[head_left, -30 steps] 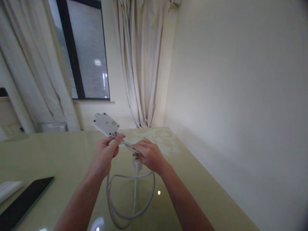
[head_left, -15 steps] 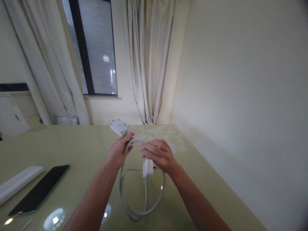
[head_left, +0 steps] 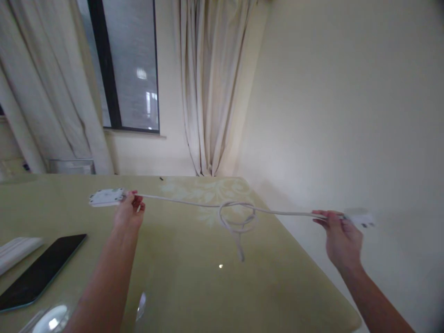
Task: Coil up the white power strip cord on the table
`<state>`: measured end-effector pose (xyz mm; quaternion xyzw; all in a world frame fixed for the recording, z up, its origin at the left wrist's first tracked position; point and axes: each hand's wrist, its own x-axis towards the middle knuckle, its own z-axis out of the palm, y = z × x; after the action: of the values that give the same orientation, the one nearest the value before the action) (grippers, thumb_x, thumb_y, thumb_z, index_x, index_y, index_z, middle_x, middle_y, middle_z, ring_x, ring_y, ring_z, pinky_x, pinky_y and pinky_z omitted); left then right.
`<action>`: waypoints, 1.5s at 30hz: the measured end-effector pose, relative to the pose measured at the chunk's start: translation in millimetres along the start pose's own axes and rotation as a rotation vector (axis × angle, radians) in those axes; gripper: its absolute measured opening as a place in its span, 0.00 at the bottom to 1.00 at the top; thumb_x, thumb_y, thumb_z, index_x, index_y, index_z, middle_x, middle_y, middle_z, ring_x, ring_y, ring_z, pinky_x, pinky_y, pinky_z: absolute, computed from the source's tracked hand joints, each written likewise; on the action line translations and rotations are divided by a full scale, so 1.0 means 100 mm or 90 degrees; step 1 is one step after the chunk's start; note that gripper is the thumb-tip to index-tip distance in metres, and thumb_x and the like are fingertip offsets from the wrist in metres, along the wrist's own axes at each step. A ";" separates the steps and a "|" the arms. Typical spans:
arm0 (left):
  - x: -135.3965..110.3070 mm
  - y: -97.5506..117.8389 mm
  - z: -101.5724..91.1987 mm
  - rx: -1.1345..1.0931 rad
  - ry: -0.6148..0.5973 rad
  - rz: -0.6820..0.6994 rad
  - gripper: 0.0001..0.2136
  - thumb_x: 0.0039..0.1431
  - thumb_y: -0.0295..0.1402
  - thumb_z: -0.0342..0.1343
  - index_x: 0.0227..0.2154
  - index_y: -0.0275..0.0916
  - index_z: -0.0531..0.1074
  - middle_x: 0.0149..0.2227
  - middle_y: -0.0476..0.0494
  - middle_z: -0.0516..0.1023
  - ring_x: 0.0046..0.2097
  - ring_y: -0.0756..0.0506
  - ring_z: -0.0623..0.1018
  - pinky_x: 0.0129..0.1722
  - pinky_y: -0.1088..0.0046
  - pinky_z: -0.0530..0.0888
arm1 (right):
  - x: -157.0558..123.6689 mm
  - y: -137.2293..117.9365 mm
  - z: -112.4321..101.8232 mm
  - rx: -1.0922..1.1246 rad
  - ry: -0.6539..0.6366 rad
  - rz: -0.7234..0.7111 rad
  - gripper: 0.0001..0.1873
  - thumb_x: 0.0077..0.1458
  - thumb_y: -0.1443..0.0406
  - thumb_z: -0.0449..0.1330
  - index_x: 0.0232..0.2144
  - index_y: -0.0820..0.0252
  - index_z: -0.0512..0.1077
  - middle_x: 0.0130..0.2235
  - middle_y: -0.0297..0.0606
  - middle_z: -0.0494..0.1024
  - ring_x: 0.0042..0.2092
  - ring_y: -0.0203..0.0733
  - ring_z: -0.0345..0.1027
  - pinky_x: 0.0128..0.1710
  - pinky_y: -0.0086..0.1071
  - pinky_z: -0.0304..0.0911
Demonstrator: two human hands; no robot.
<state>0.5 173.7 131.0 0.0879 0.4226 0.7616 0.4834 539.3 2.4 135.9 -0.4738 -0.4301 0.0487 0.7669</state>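
Observation:
My left hand (head_left: 129, 212) grips the white cable right where it leaves a flat white power strip (head_left: 104, 197), held just above the yellow-green table (head_left: 194, 277). My right hand (head_left: 342, 236) is out past the table's right edge, closed on the other end of the cable beside its white plug (head_left: 360, 218). The white cable (head_left: 194, 202) is stretched between both hands, with a loose loop knot (head_left: 237, 217) hanging in its middle over the table.
A black tablet (head_left: 38, 270) and a white flat object (head_left: 15, 247) lie at the table's left. Curtains (head_left: 208, 83) and a window (head_left: 128, 69) stand behind; a plain wall (head_left: 347, 115) runs along the right side.
Both hands were close together over a hanging cable loop. They have pulled far apart, left hand leftward and right hand rightward, drawing the cable taut and shrinking the loop into a small knot.

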 end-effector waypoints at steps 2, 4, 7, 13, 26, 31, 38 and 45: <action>0.00 0.03 -0.01 -0.015 0.002 0.025 0.10 0.68 0.24 0.52 0.29 0.40 0.68 0.25 0.58 0.70 0.22 0.57 0.69 0.25 0.82 0.66 | 0.18 0.01 -0.15 0.069 0.099 0.019 0.21 0.45 0.48 0.74 0.28 0.58 0.76 0.32 0.37 0.82 0.34 0.42 0.78 0.34 0.35 0.75; -0.02 0.05 0.00 -0.028 -0.011 0.048 0.10 0.70 0.27 0.51 0.29 0.41 0.67 0.28 0.57 0.72 0.25 0.56 0.72 0.29 0.81 0.70 | 0.27 -0.04 -0.13 0.104 0.135 0.037 0.23 0.41 0.48 0.75 0.27 0.58 0.74 0.29 0.35 0.81 0.31 0.41 0.78 0.32 0.35 0.74; -0.12 0.07 0.07 -0.048 -0.094 0.077 0.12 0.72 0.34 0.49 0.30 0.42 0.66 0.26 0.54 0.71 0.30 0.52 0.76 0.35 0.74 0.77 | 0.21 -0.15 0.19 0.115 0.103 0.059 0.26 0.44 0.45 0.73 0.28 0.57 0.70 0.26 0.33 0.80 0.28 0.41 0.76 0.32 0.37 0.74; -0.59 -0.04 0.33 0.070 -0.417 0.199 0.11 0.66 0.44 0.60 0.36 0.41 0.73 0.21 0.59 0.53 0.20 0.55 0.54 0.17 0.82 0.55 | -0.25 -0.41 1.39 0.159 -0.115 0.133 0.24 0.51 0.48 0.71 0.33 0.64 0.77 0.20 0.30 0.72 0.20 0.30 0.63 0.21 0.24 0.58; -1.21 -0.36 0.53 0.414 -0.602 0.267 0.15 0.57 0.46 0.65 0.31 0.37 0.81 0.27 0.45 0.78 0.28 0.49 0.74 0.25 0.75 0.69 | -1.04 -0.51 2.84 0.362 -0.479 0.393 0.13 0.43 0.63 0.68 0.34 0.62 0.83 0.24 0.32 0.75 0.25 0.32 0.62 0.26 0.28 0.54; -1.16 -0.55 0.52 0.408 -0.500 0.154 0.21 0.50 0.51 0.69 0.23 0.38 0.72 0.20 0.50 0.73 0.21 0.52 0.69 0.18 0.78 0.62 | -1.09 -0.46 2.84 0.376 -0.439 0.432 0.15 0.42 0.65 0.66 0.36 0.61 0.84 0.27 0.34 0.78 0.28 0.35 0.62 0.30 0.30 0.57; -1.17 -0.60 0.48 0.356 -0.576 -0.055 0.23 0.51 0.54 0.69 0.38 0.39 0.78 0.28 0.54 0.67 0.22 0.57 0.64 0.18 0.82 0.54 | -1.17 -0.46 2.87 0.419 -0.368 0.348 0.11 0.52 0.60 0.63 0.32 0.60 0.83 0.33 0.37 0.78 0.33 0.37 0.68 0.33 0.30 0.64; -1.23 -0.67 0.50 0.227 -0.571 -0.067 0.22 0.53 0.47 0.71 0.47 0.41 0.80 0.28 0.54 0.68 0.25 0.57 0.61 0.21 0.82 0.55 | -1.14 -0.50 2.84 0.320 -0.378 0.274 0.17 0.57 0.52 0.65 0.31 0.62 0.79 0.28 0.36 0.77 0.29 0.37 0.71 0.30 0.30 0.69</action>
<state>135.6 113.5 147.2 0.4673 0.3004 0.5387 0.6334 250.9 114.1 155.6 -0.3168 -0.4978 0.4445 0.6740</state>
